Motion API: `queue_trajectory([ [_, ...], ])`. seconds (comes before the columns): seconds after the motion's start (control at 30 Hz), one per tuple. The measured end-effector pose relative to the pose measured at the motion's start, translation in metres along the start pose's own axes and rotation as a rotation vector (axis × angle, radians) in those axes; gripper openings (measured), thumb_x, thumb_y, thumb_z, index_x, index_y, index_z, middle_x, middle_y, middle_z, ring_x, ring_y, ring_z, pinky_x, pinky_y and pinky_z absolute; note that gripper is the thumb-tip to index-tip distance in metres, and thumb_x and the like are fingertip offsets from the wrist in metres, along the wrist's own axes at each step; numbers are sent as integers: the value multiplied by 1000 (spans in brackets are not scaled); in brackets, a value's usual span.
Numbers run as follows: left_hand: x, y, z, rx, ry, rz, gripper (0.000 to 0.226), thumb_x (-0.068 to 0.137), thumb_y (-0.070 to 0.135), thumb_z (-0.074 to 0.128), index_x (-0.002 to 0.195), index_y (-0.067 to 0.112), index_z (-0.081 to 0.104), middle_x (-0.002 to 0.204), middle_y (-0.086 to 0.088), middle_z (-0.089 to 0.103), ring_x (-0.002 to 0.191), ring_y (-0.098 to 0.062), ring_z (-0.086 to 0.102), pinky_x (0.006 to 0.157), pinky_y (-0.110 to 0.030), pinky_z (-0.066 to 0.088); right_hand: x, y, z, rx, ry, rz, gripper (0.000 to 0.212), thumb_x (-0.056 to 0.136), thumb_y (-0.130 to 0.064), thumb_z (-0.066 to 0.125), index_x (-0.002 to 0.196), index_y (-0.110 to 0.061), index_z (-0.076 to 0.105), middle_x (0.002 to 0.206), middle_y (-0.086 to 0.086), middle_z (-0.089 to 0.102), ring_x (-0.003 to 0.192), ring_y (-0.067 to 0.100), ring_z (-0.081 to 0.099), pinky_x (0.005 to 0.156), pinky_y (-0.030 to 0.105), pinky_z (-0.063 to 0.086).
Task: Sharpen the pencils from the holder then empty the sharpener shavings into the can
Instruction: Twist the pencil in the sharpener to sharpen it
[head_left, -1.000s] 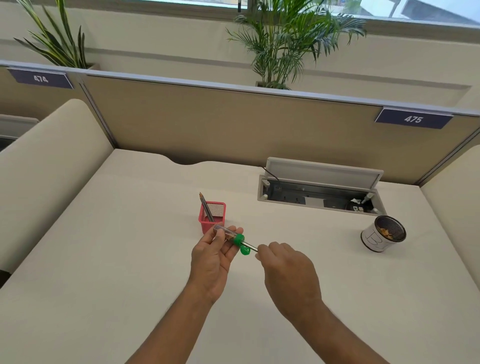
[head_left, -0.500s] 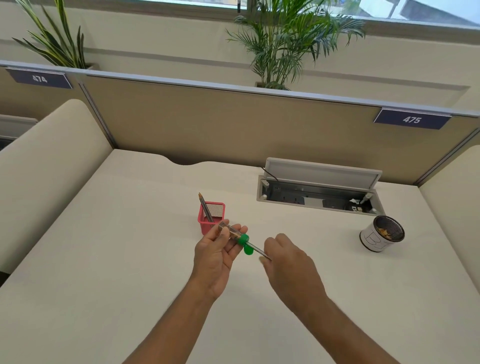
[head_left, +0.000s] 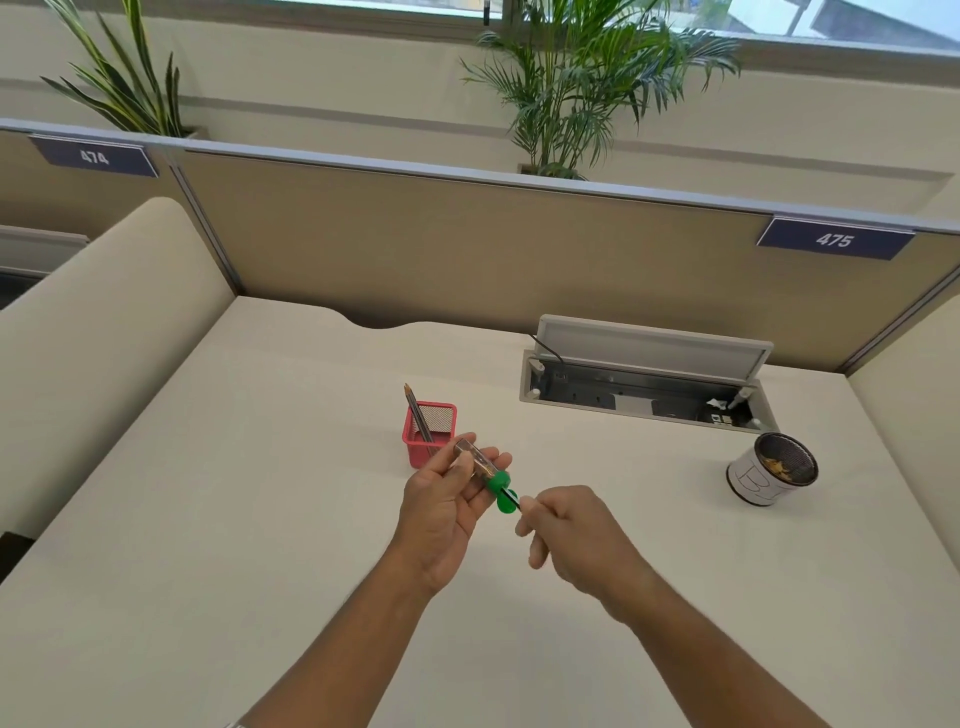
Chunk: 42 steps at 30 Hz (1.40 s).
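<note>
My left hand (head_left: 441, 512) holds a clear tube sharpener (head_left: 478, 464) with a green cap, some shavings inside it, just in front of the red mesh holder (head_left: 429, 434). A pencil (head_left: 511, 500) pokes into the green end, and my right hand (head_left: 574, 535) pinches it so that only a short dark stub shows. Two pencils (head_left: 417, 413) lean in the holder's left corner. A white can (head_left: 772, 469) with a dark mesh rim and shavings inside stands at the right.
An open cable box (head_left: 641, 389) with a raised lid is sunk into the desk behind the hands. Beige partition walls close the desk at the back and both sides. Plants stand behind the partition.
My right hand has slid along the pencil toward the sharpener, so less of the pencil shows. My left hand has stayed in place with the sharpener.
</note>
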<state>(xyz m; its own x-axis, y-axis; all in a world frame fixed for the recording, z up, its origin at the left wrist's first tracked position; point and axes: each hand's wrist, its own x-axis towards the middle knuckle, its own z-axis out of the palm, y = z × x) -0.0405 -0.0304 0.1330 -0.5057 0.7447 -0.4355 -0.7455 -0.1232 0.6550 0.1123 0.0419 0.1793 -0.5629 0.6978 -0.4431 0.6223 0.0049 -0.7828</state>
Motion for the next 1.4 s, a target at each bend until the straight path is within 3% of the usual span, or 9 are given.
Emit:
queue_trajectory([
  [0.2, 2, -1, -2, -14, 39, -3, 30, 112, 9, 49, 139, 2, 60, 126, -24, 76, 118, -38, 76, 105, -50, 59, -6, -6, -1, -610, 159, -119, 71, 77, -78, 67, 127, -32, 48, 109, -6, 67, 93, 15, 66, 70, 29, 51],
  [0.4, 6, 1, -10, -66, 137, 27, 32, 111, 8, 50, 140, -5, 58, 122, -24, 78, 111, -35, 79, 98, -47, 63, -11, 11, 0, -929, 443, -521, 36, 84, -44, 82, 88, -25, 52, 74, -6, 55, 56, 18, 41, 45, 28, 32],
  [0.63, 2, -1, -3, -130, 149, 39, 31, 111, 8, 51, 136, -6, 60, 119, -24, 79, 105, -34, 81, 87, -41, 68, 2, 27, 6, -936, 569, -703, 25, 88, -17, 79, 75, -17, 57, 66, -3, 50, 55, 18, 42, 41, 28, 28],
  [0.73, 3, 0, -3, -106, 130, 41, 28, 112, 7, 47, 133, -4, 62, 129, -27, 74, 111, -34, 79, 89, -39, 67, 5, 22, 7, -779, 436, -480, 34, 100, -29, 62, 70, -20, 50, 59, -7, 45, 50, 17, 38, 46, 30, 29],
  [0.83, 2, 0, -3, -80, 103, 30, 31, 113, 6, 45, 137, -5, 60, 133, -29, 71, 116, -36, 77, 91, -40, 66, 11, 8, -8, -245, 159, -137, 44, 104, -35, 53, 70, -13, 67, 56, -4, 55, 53, 13, 49, 54, 31, 40],
  [0.9, 2, -1, -5, -71, 96, 24, 31, 112, 6, 46, 137, -5, 60, 132, -29, 72, 118, -37, 76, 96, -43, 64, 11, 2, -15, -163, 100, -98, 42, 103, -38, 56, 74, -12, 71, 59, 0, 66, 54, 11, 56, 56, 29, 45],
  [1.03, 6, 2, -4, -64, 92, 34, 27, 112, 8, 47, 130, -3, 65, 124, -25, 77, 114, -34, 78, 96, -43, 65, 8, 1, -10, -364, 175, -224, 39, 82, -55, 79, 87, -22, 60, 76, -7, 64, 68, 12, 57, 55, 25, 40],
  [1.27, 4, 4, 1, -102, 117, 43, 22, 111, 8, 50, 122, -1, 68, 123, -26, 77, 109, -36, 79, 89, -42, 67, 10, 17, -4, -982, 560, -753, 27, 85, -25, 83, 74, -19, 59, 63, -3, 52, 53, 18, 38, 42, 29, 28],
  [1.4, 5, 6, 3, -118, 107, 43, 29, 112, 8, 49, 137, -3, 60, 126, -27, 75, 112, -37, 78, 88, -41, 67, 9, 15, 1, -953, 526, -678, 31, 92, -30, 75, 70, -19, 54, 58, -3, 52, 48, 19, 33, 43, 28, 26],
])
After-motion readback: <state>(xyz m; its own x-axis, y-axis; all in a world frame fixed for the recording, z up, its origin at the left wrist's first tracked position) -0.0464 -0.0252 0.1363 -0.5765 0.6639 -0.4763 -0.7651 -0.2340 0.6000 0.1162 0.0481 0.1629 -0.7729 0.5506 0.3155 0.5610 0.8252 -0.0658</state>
